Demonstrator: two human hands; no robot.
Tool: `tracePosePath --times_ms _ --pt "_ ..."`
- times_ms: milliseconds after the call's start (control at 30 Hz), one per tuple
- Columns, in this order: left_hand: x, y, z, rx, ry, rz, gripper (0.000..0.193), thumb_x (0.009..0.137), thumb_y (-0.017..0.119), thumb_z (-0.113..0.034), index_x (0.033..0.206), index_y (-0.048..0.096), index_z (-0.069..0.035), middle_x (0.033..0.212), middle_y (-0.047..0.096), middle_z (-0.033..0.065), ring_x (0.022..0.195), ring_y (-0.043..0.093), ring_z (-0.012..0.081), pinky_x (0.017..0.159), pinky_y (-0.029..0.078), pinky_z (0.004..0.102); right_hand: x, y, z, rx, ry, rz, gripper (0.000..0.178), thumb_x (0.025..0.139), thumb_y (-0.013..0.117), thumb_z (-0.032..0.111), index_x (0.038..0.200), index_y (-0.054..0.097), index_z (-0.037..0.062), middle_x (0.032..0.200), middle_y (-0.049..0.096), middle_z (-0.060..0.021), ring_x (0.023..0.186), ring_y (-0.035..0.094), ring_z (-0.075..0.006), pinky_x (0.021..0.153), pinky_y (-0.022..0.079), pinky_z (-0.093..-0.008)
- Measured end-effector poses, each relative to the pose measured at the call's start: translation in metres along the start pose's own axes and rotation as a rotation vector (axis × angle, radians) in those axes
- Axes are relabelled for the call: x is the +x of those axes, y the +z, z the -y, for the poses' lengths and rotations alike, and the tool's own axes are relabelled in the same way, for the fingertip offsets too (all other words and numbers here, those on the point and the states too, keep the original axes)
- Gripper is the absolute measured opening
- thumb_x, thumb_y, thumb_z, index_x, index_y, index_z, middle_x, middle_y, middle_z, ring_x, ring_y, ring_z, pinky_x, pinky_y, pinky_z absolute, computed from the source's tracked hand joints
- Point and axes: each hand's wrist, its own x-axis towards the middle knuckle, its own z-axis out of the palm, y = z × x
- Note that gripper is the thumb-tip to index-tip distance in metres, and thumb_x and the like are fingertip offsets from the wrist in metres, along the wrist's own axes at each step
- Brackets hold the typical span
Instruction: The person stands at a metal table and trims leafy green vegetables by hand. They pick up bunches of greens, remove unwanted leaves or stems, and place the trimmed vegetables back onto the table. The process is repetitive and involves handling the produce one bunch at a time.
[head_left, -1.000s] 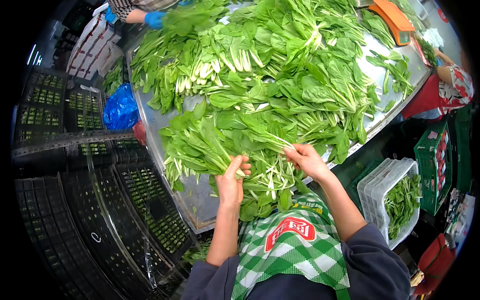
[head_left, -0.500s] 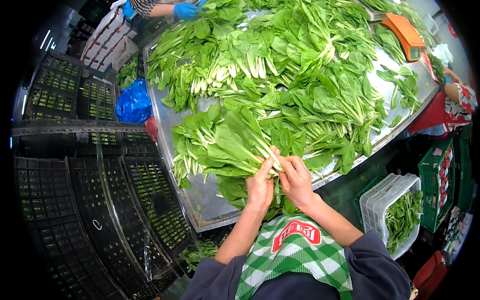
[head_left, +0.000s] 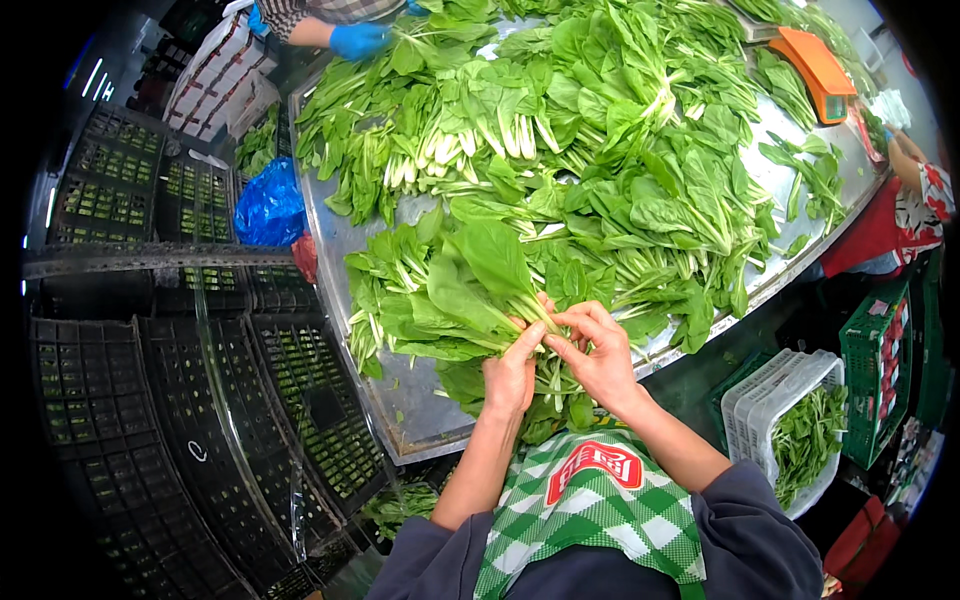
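A bunch of leafy greens (head_left: 483, 272) with broad leaves and pale stems is held over the near edge of the metal table (head_left: 425, 425). My left hand (head_left: 512, 378) is closed round the stems, its thumb lying along them. From the other side, my right hand (head_left: 602, 362) pinches at the stem ends, thumb and fingers close to my left thumb. Exactly what lies between the right fingertips is partly hidden. More loose greens hang over the table edge below my hands, and a large heap of greens (head_left: 640, 190) spreads beyond them.
Black plastic crates (head_left: 190, 430) stand along the left, beside a blue plastic bag (head_left: 270, 203). An orange scale (head_left: 812, 72) rests at the far right. A white crate (head_left: 745, 400) holds greens. One person's blue-gloved hand (head_left: 360, 41) reaches in; another person's arm (head_left: 908, 160) shows right.
My right fingers have shifted and spread a little at the stem ends. The bunch's top leaves have turned upright. Across the table, the blue-gloved hand has moved slightly left and nearer.
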Motion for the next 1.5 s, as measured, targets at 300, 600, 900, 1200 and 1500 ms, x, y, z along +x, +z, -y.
tracePosePath --times_ms 300,600,900,1200,1500 --pt "0.005 -0.007 -0.003 -0.124 0.0 -0.013 0.05 0.08 0.061 -0.003 0.126 0.04 -0.001 0.122 0.052 0.0153 0.116 0.05 0.0254 0.103 0.036 0.0405 0.014 0.006 0.0 0.635 0.475 0.067 0.012 0.084 0.066 0.011 0.091 0.066 0.0019 0.082 0.059 -0.0003 0.061 0.049 -0.0054 0.053 0.039 -0.0193" --pt "0.009 -0.021 -0.002 -0.239 -0.052 -0.019 0.038 0.082 0.06 -0.006 0.118 0.047 -0.003 0.119 0.055 0.0124 0.112 0.052 0.0234 0.1 0.039 0.0401 0.018 0.013 -0.011 0.524 0.539 0.176 0.014 0.091 0.057 0.019 0.095 0.055 0.0052 0.063 0.052 0.0029 0.05 0.041 -0.0032 0.045 0.032 -0.0182" --pt "0.012 -0.013 -0.001 -0.381 -0.115 -0.181 0.023 0.086 0.059 -0.004 0.108 0.052 -0.006 0.113 0.058 0.0084 0.106 0.056 0.0193 0.095 0.046 0.0354 0.02 0.016 -0.003 1.26 0.565 -0.029 0.011 0.092 0.052 0.01 0.099 0.044 0.0088 0.074 0.046 0.0005 0.056 0.037 -0.007 0.049 0.034 -0.0225" --pt "0.024 -0.025 -0.004 -0.354 -0.083 -0.24 0.029 0.083 0.064 -0.004 0.11 0.052 -0.004 0.108 0.06 0.0095 0.101 0.058 0.0192 0.087 0.049 0.0317 0.016 0.013 -0.007 1.124 0.348 0.273 0.025 0.091 0.052 0.011 0.114 0.056 0.0011 0.108 0.06 -0.0124 0.086 0.059 -0.0175 0.078 0.049 -0.0286" --pt "0.031 -0.032 -0.017 -0.321 0.027 -0.42 0.032 0.082 0.063 -0.002 0.113 0.052 -0.003 0.108 0.06 0.01 0.099 0.06 0.0193 0.085 0.051 0.031 0.01 0.008 -0.014 0.688 0.494 0.191 0.027 0.094 0.051 0.022 0.104 0.056 -0.0028 0.089 0.064 -0.0132 0.073 0.064 -0.0173 0.061 0.054 -0.0265"
